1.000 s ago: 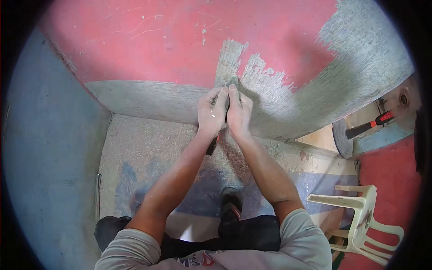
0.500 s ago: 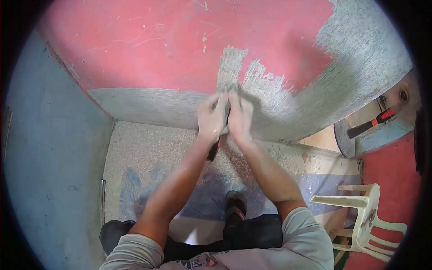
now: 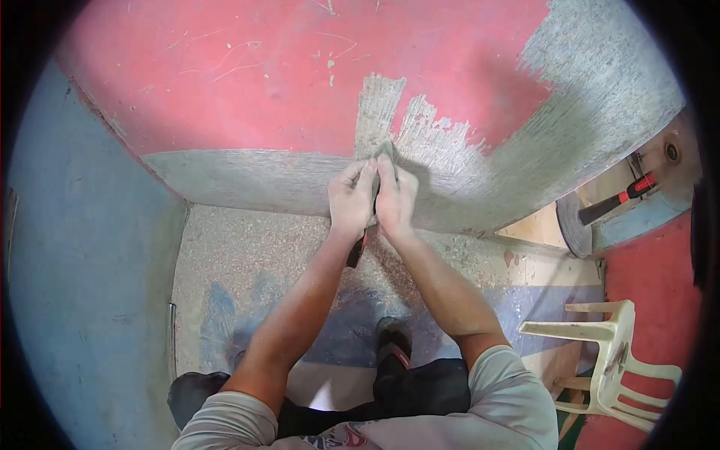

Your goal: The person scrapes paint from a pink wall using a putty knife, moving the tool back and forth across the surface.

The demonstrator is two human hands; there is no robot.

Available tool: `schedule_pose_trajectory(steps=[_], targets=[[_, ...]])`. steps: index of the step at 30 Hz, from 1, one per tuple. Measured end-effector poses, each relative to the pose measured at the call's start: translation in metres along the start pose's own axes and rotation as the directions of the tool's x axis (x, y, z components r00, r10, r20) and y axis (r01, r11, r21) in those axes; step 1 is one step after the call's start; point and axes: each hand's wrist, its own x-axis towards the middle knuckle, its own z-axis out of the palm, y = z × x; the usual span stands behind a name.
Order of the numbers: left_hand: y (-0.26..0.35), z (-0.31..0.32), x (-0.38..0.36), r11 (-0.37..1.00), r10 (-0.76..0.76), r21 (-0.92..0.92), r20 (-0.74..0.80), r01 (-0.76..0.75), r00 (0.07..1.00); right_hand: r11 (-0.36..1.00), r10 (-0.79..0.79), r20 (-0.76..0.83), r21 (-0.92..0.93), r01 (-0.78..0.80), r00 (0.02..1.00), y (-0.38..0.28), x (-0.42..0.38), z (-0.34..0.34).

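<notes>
**Bare fingers close to a rough wall**

The left hand point(image 3: 350, 202) and right hand point(image 3: 397, 201) come together around a narrow tool point(image 3: 385, 150), fingers curled and both thumbs pointing up along it. Its tip shows just past the thumbs, against or very near the wall; actual contact is too small to make out.

The likeliest trouble is a slip: pale dust coats the skin and could loosen the hold, and with so little of the tip showing, a sudden skid could carry thumbs or knuckles into the rough bare patch point(image 3: 379, 112). The edge could also catch on the ragged border of the pink paint point(image 3: 262, 105) and jerk sideways, or dig in and gouge the surface if tilted too steeply. Flakes could fly up towards the eyes. Lower down, crumbs scattered over the floor point(image 3: 240, 244) could make footing slick under the shoe point(image 3: 394, 341), since the arms reach well forward.

As for the tool, what shows is a dull grey, dusty tip between the thumbs. A black and red piece point(image 3: 357, 251) sticks out below the wrists and appears to be its handle, though the palms hide the join. It looks slim and stiff; how sharp the edge is, I cannot tell.
</notes>
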Motion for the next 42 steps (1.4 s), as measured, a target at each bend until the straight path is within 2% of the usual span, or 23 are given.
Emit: schedule_pose_trajectory(steps=[3, 4, 6, 7, 9, 11, 13, 16, 19, 22, 25, 26, 28, 31, 34, 37, 38, 40, 42], targets=[[0.063, 0.013, 0.013, 0.999, -0.017, -0.049, 0.033, 0.018, 0.999, 0.995, -0.097, 0.065, 0.001, 0.097, 0.993, -0.045, 0.035, -0.009], [0.076, 0.017, 0.019, 0.996, -0.022, -0.085, 0.041, 0.026, 0.999, 0.999, -0.034, 0.060, 0.037, 0.032, 0.998, -0.054, 0.036, -0.009], [0.070, 0.015, 0.015, 0.996, -0.022, -0.085, 0.036, 0.024, 0.999, 0.989, 0.071, 0.054, 0.123, -0.077, 0.996, -0.066, 0.038, -0.006], [0.066, 0.014, 0.015, 0.996, -0.011, -0.084, 0.035, 0.014, 0.999, 0.990, 0.069, 0.050, 0.123, -0.074, 0.996, -0.065, 0.031, -0.004], [0.027, 0.008, -0.001, 0.998, -0.042, -0.047, 0.014, 0.042, 0.999, 0.995, 0.081, 0.022, 0.060, -0.082, 0.996, -0.029, 0.008, -0.007], [0.016, 0.006, -0.010, 0.999, -0.043, -0.029, -0.003, 0.043, 0.999, 0.996, 0.090, 0.017, 0.013, -0.090, 0.996, -0.019, 0.002, -0.009], [0.028, 0.011, -0.007, 0.999, -0.002, -0.033, -0.002, 0.002, 1.000, 0.997, 0.082, 0.026, -0.014, -0.082, 0.996, -0.031, 0.009, -0.010], [0.067, 0.020, 0.015, 0.987, -0.027, -0.154, 0.047, 0.034, 0.999, 0.987, 0.122, 0.083, 0.098, -0.130, 0.989, -0.072, 0.038, -0.015], [0.068, 0.017, 0.014, 0.991, -0.054, -0.120, 0.047, 0.059, 0.997, 0.980, 0.122, 0.049, 0.154, -0.128, 0.991, -0.069, 0.033, -0.009], [0.032, 0.010, -0.010, 0.992, -0.130, -0.011, -0.040, 0.129, 0.991, 0.947, 0.255, 0.042, 0.194, -0.258, 0.966, -0.020, 0.004, -0.009], [0.035, 0.011, -0.009, 0.992, -0.124, 0.017, -0.040, 0.125, 0.991, 0.955, 0.259, 0.020, 0.145, -0.259, 0.966, -0.031, 0.005, -0.008], [0.036, 0.013, -0.001, 0.997, -0.077, 0.007, -0.017, 0.077, 0.997, 0.966, 0.195, 0.034, 0.167, -0.198, 0.980, -0.034, 0.015, -0.011], [0.081, 0.021, 0.016, 1.000, -0.014, -0.012, 0.014, 0.014, 1.000, 0.975, 0.094, 0.070, 0.198, -0.106, 0.993, -0.072, 0.039, -0.013], [0.091, 0.018, 0.019, 0.998, -0.046, -0.044, 0.051, 0.049, 0.998, 0.960, 0.050, 0.051, 0.274, -0.062, 0.997, -0.066, 0.043, -0.007], [0.042, 0.009, -0.003, 0.988, 0.035, 0.152, -0.017, -0.032, 0.999, 0.945, 0.210, 0.027, 0.250, -0.210, 0.977, -0.036, 0.011, -0.007], [0.022, 0.010, -0.016, 0.995, -0.053, 0.082, -0.022, 0.055, 0.998, 0.923, 0.310, 0.027, 0.232, -0.308, 0.950, -0.014, -0.003, -0.008], [0.016, 0.011, -0.010, 0.994, 0.021, 0.106, 0.006, -0.021, 1.000, 0.938, 0.254, 0.036, 0.237, -0.255, 0.967, -0.006, 0.005, -0.010], [0.059, 0.016, 0.005, 0.979, 0.130, 0.152, 0.055, -0.137, 0.990, 0.955, 0.173, 0.064, 0.233, -0.183, 0.983, -0.036, 0.027, -0.015], [0.086, 0.027, 0.014, 0.999, 0.022, -0.036, 0.053, -0.020, 0.998, 0.940, 0.195, 0.081, 0.271, -0.210, 0.977, -0.070, 0.042, -0.018]])
